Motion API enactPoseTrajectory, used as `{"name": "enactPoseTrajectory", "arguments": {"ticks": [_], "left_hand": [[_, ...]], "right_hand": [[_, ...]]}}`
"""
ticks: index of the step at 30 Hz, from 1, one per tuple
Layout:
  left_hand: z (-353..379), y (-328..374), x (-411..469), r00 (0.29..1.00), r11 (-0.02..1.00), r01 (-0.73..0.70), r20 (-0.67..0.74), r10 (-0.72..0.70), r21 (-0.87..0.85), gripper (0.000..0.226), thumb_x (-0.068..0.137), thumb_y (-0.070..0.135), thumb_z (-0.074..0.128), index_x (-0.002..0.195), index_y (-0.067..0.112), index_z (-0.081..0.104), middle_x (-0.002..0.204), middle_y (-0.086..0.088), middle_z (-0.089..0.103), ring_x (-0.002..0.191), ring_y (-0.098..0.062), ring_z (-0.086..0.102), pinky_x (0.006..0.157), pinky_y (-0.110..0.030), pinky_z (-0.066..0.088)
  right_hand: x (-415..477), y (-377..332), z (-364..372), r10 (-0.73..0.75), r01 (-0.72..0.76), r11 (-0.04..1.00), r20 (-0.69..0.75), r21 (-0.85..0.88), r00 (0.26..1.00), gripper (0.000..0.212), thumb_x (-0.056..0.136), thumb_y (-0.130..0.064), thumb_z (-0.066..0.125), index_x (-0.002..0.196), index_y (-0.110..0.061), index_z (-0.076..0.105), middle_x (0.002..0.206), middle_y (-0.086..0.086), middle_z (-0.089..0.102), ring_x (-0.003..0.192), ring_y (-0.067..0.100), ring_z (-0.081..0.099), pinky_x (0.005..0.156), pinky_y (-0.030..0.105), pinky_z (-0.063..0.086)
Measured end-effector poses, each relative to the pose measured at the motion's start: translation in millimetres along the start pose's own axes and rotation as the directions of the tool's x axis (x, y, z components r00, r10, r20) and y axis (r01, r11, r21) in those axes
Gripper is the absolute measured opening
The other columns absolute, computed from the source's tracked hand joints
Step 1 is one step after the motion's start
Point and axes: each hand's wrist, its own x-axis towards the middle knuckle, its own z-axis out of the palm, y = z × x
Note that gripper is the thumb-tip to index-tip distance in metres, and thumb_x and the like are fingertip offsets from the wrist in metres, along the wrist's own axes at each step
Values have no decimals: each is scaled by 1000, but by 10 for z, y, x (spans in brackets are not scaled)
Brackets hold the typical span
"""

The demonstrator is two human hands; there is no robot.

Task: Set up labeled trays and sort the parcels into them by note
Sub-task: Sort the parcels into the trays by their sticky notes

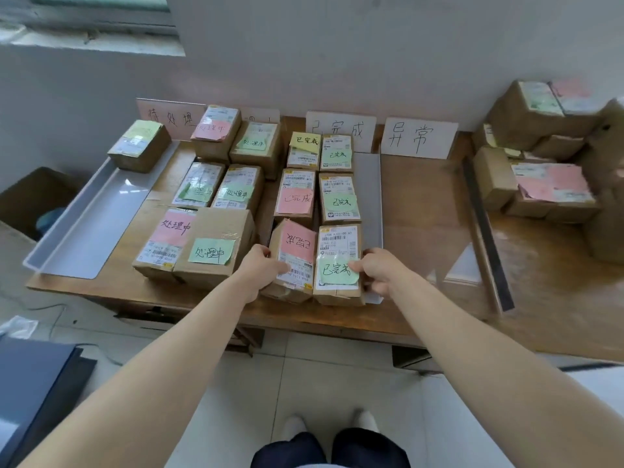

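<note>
Several brown parcels with coloured notes fill two trays on the wooden table (422, 231). In the third grey tray (370, 197) stand two rows of parcels. My left hand (261, 265) grips the tilted front-left parcel with a pink note (297, 246), thumb on its label. My right hand (374, 268) holds the right side of the front-right parcel with a green note (337, 241), thumb on the note. One parcel (140, 145) sits at the far end of the left grey tray (84, 231). White label cards (418, 136) lean on the wall behind the trays.
A pile of unsorted parcels (540, 157) lies on the second table at right. A transparent sheet (466, 265) and a dark strip (486, 231) lie near the tables' joint. A dark bin (30, 197) stands left of the table. My feet show on the tiled floor.
</note>
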Motion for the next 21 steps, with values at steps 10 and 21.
{"name": "enactPoseTrajectory", "arguments": {"ticks": [10, 21], "left_hand": [[9, -20, 221, 995, 962, -103, 10, 104, 255, 43, 87, 16, 64, 124, 9, 42, 122, -10, 56, 99, -23, 59, 67, -27, 50], [88, 517, -47, 893, 668, -371, 51, 447, 645, 46, 94, 10, 46, 139, 8, 36, 143, -14, 32, 130, -30, 30, 103, -40, 33]], "right_hand": [[76, 56, 143, -28, 36, 997, -119, 67, 992, 28, 93, 11, 44, 118, 3, 50, 127, 21, 58, 113, 36, 58, 89, 44, 52], [-396, -221, -67, -404, 291, 868, -232, -403, 885, 48, 94, -13, 53, 140, -6, 41, 142, 9, 45, 128, 24, 44, 97, 28, 36]]}}
